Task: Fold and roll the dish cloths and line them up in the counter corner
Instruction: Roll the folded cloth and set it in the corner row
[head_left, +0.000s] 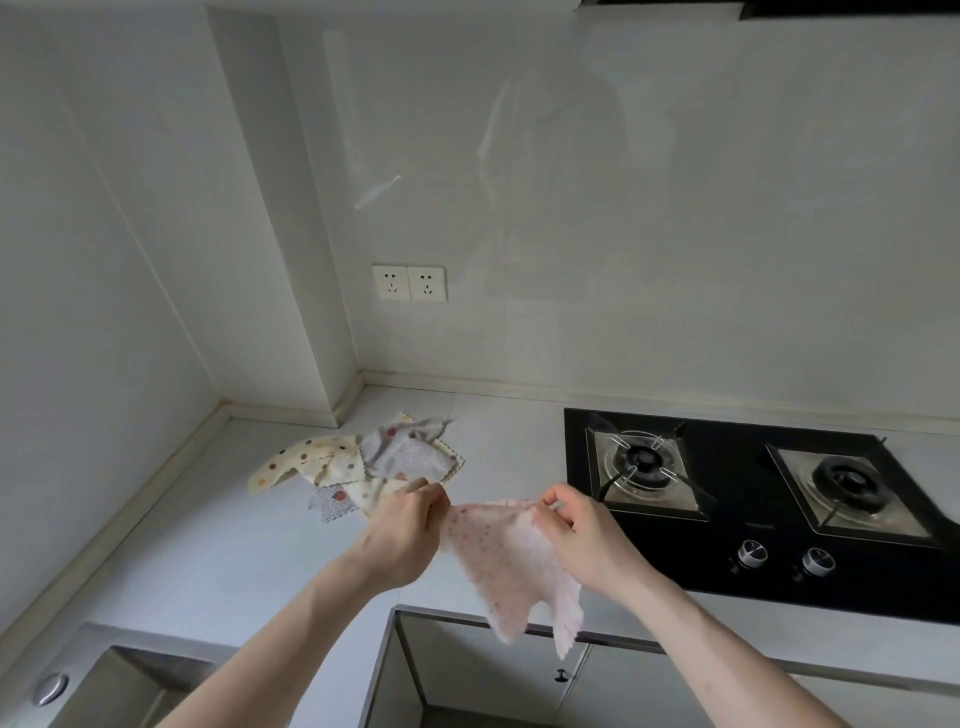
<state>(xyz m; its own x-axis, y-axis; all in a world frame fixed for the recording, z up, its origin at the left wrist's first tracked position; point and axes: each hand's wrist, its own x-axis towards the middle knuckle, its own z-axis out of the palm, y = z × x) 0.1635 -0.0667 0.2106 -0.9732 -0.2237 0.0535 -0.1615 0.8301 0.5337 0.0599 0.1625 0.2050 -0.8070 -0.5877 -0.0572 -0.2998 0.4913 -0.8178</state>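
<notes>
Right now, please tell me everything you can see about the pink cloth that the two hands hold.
The pink cloth is thin and soft-looking, pale pink with small darker dots and a zigzag edge. It is unfolded and hangs in the air above the counter's front edge, near the stove. The left hand and the right hand each pinch its top edge, which sags a little between them. Its lower part droops in two loose points.

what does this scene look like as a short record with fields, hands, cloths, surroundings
left hand: left hand pinches one top corner of the pink cloth
right hand: right hand pinches the other top corner
pink cloth: held up in the air, hanging unfolded over the counter edge
other cloths: loose pile of spotted cloths on the counter, none rolled
surroundings: gas hob to the right, sink at lower left, wall sockets
</notes>
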